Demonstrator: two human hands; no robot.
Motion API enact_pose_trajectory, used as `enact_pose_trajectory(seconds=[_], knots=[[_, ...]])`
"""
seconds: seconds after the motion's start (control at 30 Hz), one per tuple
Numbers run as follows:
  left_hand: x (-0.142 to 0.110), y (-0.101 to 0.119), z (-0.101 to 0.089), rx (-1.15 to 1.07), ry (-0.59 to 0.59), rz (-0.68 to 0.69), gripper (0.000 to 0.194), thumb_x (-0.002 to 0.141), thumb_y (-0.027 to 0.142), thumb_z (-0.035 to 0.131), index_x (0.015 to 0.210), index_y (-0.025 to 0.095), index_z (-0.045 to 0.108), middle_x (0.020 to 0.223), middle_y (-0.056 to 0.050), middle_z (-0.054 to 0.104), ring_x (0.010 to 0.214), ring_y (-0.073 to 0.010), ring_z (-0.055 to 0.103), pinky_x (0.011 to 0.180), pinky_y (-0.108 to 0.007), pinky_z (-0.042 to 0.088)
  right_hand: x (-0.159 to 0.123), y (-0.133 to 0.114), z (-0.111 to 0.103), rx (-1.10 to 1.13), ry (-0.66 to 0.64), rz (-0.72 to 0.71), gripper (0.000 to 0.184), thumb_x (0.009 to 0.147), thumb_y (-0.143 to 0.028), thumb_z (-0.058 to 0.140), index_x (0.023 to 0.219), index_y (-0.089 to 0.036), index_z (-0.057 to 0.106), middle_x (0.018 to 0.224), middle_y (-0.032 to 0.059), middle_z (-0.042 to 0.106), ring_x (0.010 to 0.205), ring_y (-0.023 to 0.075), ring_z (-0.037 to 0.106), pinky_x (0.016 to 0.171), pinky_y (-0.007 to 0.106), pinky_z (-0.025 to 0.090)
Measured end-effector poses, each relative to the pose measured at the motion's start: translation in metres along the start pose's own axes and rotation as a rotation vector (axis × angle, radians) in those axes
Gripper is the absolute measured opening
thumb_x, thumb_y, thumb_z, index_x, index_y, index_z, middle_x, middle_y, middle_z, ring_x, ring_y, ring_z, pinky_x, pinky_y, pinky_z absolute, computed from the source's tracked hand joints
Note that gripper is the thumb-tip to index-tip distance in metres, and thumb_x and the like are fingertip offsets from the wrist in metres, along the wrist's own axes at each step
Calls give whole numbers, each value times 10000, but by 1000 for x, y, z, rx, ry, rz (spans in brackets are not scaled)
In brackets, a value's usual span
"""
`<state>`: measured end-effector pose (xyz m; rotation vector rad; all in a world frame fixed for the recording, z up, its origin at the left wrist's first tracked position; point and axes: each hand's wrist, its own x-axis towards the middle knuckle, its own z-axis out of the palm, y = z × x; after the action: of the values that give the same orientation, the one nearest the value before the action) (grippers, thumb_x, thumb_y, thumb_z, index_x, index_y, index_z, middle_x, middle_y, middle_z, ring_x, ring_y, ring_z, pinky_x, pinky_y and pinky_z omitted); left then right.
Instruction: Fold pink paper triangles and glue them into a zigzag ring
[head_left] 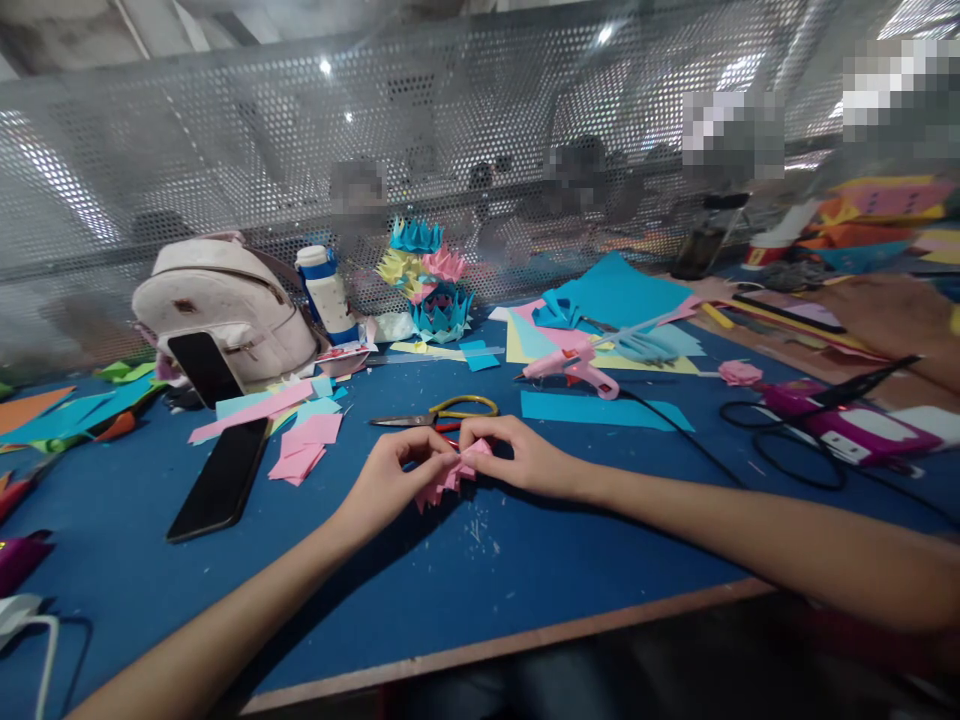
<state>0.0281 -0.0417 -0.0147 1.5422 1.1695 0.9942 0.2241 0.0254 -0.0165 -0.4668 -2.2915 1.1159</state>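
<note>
A pink folded-paper flower [448, 482] with pointed petals is pinched between both hands, low over the blue table. My left hand [405, 465] closes thumb and fingers on its left side. On the other side my right hand [517, 457] grips the upper right edge, fingers curled together. Parts of the flower are hidden behind the fingers. Just beyond the hands lie scissors [465, 407] with yellow and red handles. A pink hot glue gun [574, 368] rests further right, beside a blue paper strip [607, 410].
Pink paper pieces [306, 447] and a black phone [222, 482] lie at left. Behind stand a pale backpack [217, 300], a bottle [328, 295] and stacked paper flowers [439, 310]. A purple power bank [847, 420] with a black cable lies right, near another person's arm [892, 320].
</note>
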Motion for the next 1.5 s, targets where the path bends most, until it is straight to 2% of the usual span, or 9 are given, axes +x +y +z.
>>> enact_pose_trajectory(seconds=[0.13, 0.27, 0.47, 0.57, 0.8, 0.93, 1.1, 1.27, 1.5], knots=[[0, 1, 0, 29, -28, -22, 382, 821, 511, 705, 778, 135, 648, 694, -53, 686, 510, -125, 587, 440, -212, 464, 0, 2, 1, -24, -1, -21, 258, 962, -344, 526, 780, -165, 564, 725, -11, 569, 686, 128, 486, 674, 245, 375], [4, -1, -6, -7, -14, -10, 371, 806, 499, 729, 766, 139, 645, 658, -35, 658, 515, -117, 575, 483, -215, 454, 0, 5, -2, -122, 18, -78, 212, 926, -381, 601, 915, -170, 609, 877, 30, 634, 827, 171, 550, 790, 289, 410], [9, -3, -15, -197, 44, -1, 349, 715, 446, 827, 729, 139, 661, 663, 5, 608, 584, -98, 537, 578, -216, 423, 0, 7, -4, -40, 87, -62, 309, 932, -391, 605, 1163, -187, 586, 1176, 84, 620, 1049, 212, 575, 912, 341, 443], [10, -4, -18, -403, 88, -37, 374, 650, 454, 879, 720, 148, 675, 686, 1, 601, 612, -104, 520, 597, -224, 418, 0, 10, -4, 51, 148, -36, 365, 938, -433, 591, 1217, -201, 554, 1224, 88, 593, 1090, 217, 562, 922, 353, 459], [18, -17, -21, -687, 102, -91, 468, 617, 486, 900, 649, 174, 552, 572, 60, 408, 507, -69, 352, 542, -224, 401, 6, 15, -1, 433, 82, 102, 359, 905, -483, 641, 1094, -177, 642, 1097, 61, 653, 1033, 182, 600, 946, 331, 448], [19, -23, -17, -746, 78, -89, 434, 642, 446, 901, 678, 147, 588, 627, 32, 501, 562, -77, 437, 565, -209, 408, 6, 18, 5, 792, 55, 178, 340, 906, -445, 674, 1122, -182, 664, 1160, 70, 643, 1048, 156, 601, 932, 296, 452], [19, -27, -18, -833, 68, -106, 388, 653, 398, 910, 701, 132, 631, 671, 3, 566, 683, -116, 563, 673, -224, 474, 8, 25, 1, 1122, 42, 222, 295, 868, -445, 727, 859, -159, 651, 810, 2, 613, 833, 128, 592, 830, 260, 466], [19, -29, -23, -910, 68, -157, 322, 688, 351, 904, 761, 146, 666, 680, 12, 585, 663, -94, 577, 734, -226, 521, 10, 27, -6, 1255, 68, 333, 321, 915, -442, 671, 769, -177, 563, 723, -27, 515, 744, 119, 539, 771, 249, 451], [19, -29, -22, -912, 57, -136, 315, 683, 353, 906, 726, 140, 678, 682, 6, 615, 666, -96, 596, 728, -209, 523, 10, 27, -8, 1286, 100, 376, 360, 993, -385, 555, 698, -189, 488, 655, -34, 428, 711, 124, 523, 738, 255, 458]])
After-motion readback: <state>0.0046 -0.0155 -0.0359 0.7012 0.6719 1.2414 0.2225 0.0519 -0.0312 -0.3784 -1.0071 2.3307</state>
